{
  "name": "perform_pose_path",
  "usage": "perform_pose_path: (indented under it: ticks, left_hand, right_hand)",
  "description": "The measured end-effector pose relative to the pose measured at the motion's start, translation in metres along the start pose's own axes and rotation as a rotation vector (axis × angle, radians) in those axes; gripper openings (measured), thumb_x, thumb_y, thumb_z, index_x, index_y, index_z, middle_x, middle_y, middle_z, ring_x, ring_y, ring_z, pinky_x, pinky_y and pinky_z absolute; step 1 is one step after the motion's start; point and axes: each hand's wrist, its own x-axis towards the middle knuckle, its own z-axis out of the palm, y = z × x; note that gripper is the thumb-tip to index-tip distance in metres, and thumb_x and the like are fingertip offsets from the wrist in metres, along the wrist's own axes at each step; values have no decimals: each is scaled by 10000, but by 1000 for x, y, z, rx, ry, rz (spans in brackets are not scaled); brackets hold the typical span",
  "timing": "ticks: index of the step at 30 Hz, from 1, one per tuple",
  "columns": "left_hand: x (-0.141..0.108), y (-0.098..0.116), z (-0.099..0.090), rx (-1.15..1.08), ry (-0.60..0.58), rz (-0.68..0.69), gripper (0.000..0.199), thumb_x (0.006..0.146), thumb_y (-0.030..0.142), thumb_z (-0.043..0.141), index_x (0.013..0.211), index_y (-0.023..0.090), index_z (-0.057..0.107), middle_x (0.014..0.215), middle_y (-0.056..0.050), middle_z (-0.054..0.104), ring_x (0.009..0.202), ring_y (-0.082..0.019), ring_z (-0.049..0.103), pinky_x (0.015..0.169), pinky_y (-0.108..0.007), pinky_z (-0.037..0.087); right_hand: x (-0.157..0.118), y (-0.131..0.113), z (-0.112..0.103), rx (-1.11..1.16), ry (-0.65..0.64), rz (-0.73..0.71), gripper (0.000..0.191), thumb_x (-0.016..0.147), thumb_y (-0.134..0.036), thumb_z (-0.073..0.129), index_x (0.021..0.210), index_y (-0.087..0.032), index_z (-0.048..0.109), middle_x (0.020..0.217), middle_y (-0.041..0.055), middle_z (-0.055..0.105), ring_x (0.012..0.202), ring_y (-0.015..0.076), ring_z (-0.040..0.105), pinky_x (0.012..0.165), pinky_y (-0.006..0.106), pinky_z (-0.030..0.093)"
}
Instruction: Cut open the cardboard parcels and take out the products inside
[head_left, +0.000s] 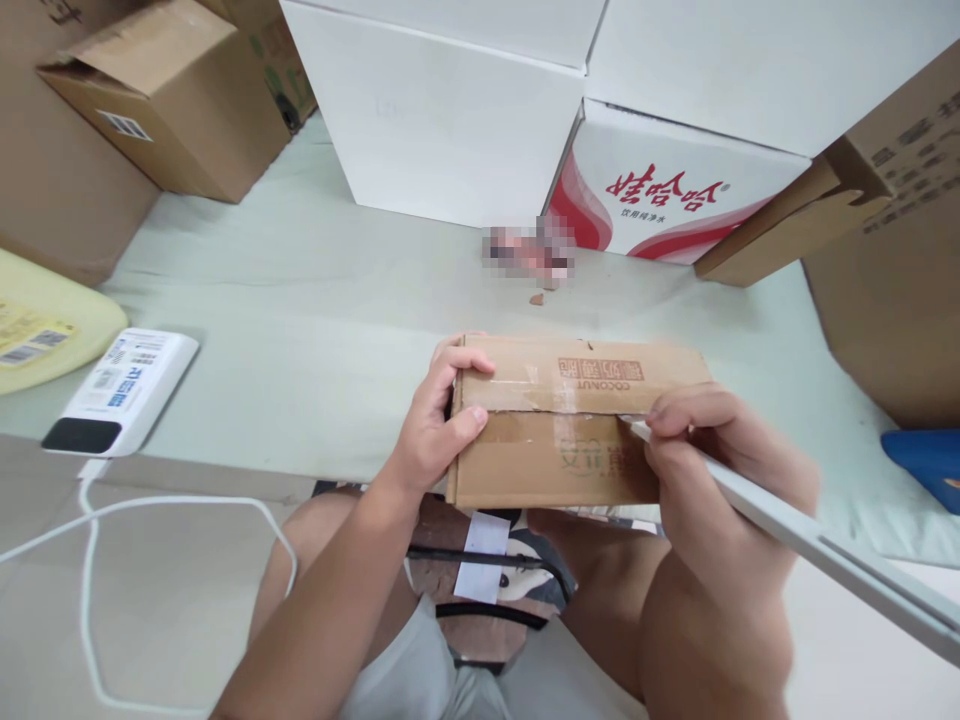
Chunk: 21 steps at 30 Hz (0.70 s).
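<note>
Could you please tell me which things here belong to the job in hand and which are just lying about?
In the job:
brown rectangular cardboard box, gripped by the left hand
slim white tool in the right hand, tip at the box's seam

Seemingly lying about:
flat white plastic device
pale yellow plastic container
red and white cardboard carton

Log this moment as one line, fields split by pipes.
carton: brown, seam up | left hand: gripping carton's left end | right hand: holding white cutter, tip at seam | left side: white device with cable
</note>
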Motion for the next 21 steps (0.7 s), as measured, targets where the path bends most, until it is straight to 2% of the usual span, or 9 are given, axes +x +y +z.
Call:
perform_pose_path:
  ticks: [3, 5, 7, 9, 11, 13, 15, 18, 21]
  left_hand:
    - [2, 1, -2, 27, -16, 6, 326, 811, 437, 609, 1090, 271, 583, 1249, -79, 564, 1203, -307, 536, 1052, -463, 471]
    - [3, 1, -4, 62, -24, 14, 332, 802, 442, 609, 1084, 267, 585, 1230, -80, 571, 1183, -306, 539, 1043, -463, 476]
    - [5, 0, -6, 82, -19, 17, 333, 801, 449, 603, 1078, 265, 587, 1201, -80, 578, 1153, -301, 546, 1033, -460, 481]
    - [6, -1, -6, 81, -14, 15, 334, 796, 454, 600, 1070, 263, 592, 1174, -78, 582, 1128, -298, 549, 1029, -458, 478]
    - [7, -3, -6, 64, -8, 15, 326, 785, 440, 602, 1058, 261, 597, 1149, -75, 583, 1111, -296, 550, 1029, -457, 472]
    - [8, -3, -4, 34, 3, 7, 311, 776, 413, 609, 1046, 258, 599, 1138, -72, 577, 1100, -291, 550, 1025, -452, 467]
    - [8, -2, -2, -8, 12, -7, 300, 774, 406, 621, 1034, 256, 600, 1120, -66, 568, 1086, -285, 547, 1006, -437, 468]
    - [9, 2, 1, -137, 31, -24, 307, 780, 452, 604, 1009, 248, 615, 1089, -64, 560, 1063, -279, 531, 954, -409, 475]
    - [9, 7, 3, -341, 38, -54, 333, 752, 432, 539, 997, 233, 646, 1039, -63, 568, 1008, -266, 529, 887, -386, 483]
  right_hand:
    - [-2, -3, 3, 24, 25, -31, 173, 811, -47, 572, 777, -214, 599, 758, -8, 574, 722, 138, 538, 629, 300, 380]
    - [-5, -8, 2, 54, 89, -26, 170, 795, -48, 597, 769, -216, 598, 751, -6, 574, 706, 139, 533, 618, 303, 384]
    - [-8, -12, -6, 106, 254, -29, 174, 746, -60, 622, 741, -227, 573, 728, -6, 551, 678, 146, 525, 588, 305, 395]
    - [-10, -8, -20, 151, 463, -2, 122, 745, -163, 619, 736, -252, 535, 723, -1, 505, 637, 160, 504, 541, 317, 392]
    - [-12, 10, -37, 132, 680, 88, 80, 815, -339, 523, 769, -278, 496, 689, -1, 420, 559, 171, 444, 487, 330, 344]
    - [-13, 40, -53, 6, 814, 250, 192, 874, -447, 357, 830, -290, 458, 640, -21, 322, 494, 174, 368, 471, 332, 293]
    - [-15, 77, -64, -204, 707, 438, 229, 874, -479, 315, 898, -286, 436, 648, -33, 340, 519, 177, 407, 518, 330, 342]
    - [-17, 127, -70, -427, 302, 587, 307, 768, -480, 541, 953, -234, 547, 772, 21, 569, 708, 212, 577, 706, 377, 470]
    - [-18, 159, -68, -538, -6, 642, 399, 747, -422, 607, 1068, -187, 643, 835, 64, 661, 766, 239, 618, 753, 391, 490]
